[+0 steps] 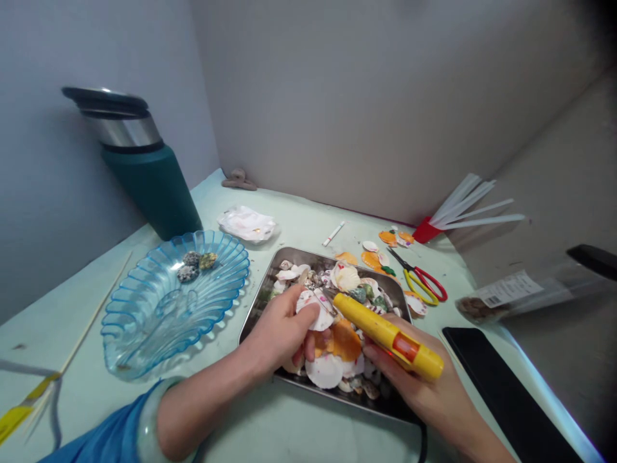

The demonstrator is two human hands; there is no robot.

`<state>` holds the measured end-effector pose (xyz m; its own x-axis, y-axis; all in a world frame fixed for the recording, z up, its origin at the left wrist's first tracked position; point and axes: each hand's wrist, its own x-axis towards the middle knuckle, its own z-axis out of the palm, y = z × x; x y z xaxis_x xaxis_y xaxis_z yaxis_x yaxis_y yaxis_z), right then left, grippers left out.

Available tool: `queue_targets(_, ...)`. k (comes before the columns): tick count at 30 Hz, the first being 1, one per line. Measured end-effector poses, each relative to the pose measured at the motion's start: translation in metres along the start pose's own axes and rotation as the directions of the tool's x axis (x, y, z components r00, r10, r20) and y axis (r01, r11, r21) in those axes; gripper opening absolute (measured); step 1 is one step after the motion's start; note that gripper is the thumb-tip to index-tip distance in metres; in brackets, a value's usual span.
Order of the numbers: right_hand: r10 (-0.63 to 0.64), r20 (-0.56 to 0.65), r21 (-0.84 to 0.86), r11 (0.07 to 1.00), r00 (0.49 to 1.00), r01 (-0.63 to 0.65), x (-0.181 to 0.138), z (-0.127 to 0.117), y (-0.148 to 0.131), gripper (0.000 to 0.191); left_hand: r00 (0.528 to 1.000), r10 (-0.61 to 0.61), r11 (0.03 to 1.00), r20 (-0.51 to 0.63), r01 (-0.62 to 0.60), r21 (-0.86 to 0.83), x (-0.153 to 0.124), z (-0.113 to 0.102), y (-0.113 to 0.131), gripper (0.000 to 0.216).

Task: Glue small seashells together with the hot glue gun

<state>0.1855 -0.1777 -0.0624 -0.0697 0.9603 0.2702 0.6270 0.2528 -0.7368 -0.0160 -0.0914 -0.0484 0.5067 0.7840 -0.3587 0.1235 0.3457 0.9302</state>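
Now gluing over the shell tray.
Right hand (424,386) grips a yellow glue gun (388,335), long axis slanting up-left, nozzle meeting the white scallop shell (315,313) pinched by the left hand (279,331) above the steel tray (255,315).

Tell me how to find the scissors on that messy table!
Start at the metal tray full of shells in the middle of the table. Look just past its far right corner, toward the red holder of white sticks by the wall. The scissors lie flat there among a few loose orange shells, the only thing with one red and one yellow handle loop.
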Motion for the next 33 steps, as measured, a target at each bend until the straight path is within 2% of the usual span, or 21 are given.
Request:
queue_targets(14,0.004,0.031,-0.012,1.0,1.0,-0.004,0.004,-0.0005,-0.0039,0.009,1.0,0.022,0.996,0.009,-0.023,0.089,0.0003,-0.0009,-0.0035,0.023)
queue_targets(23,0.013,0.01,-0.008,1.0,1.0,-0.013,0.0022,-0.0018,-0.0044,0.008,0.999,0.032,0.999,-0.016,-0.032,0.028,-0.0022,0.0009,0.0032,0.027)
queue_targets(27,-0.004,-0.02,-0.02,1.0,1.0,0.003,0.0005,-0.0009,-0.0001,0.007,0.998,0.042,0.999,-0.054,-0.042,-0.001,-0.0008,0.0013,0.0032,0.023)
queue_targets(33,0.014,0.031,-0.022,1.0,0.999,-0.013,0.0018,-0.0005,-0.0003,0.007,0.987,0.097,0.995,-0.13,-0.095,0.022,0.0007,-0.0011,0.0018,0.028)
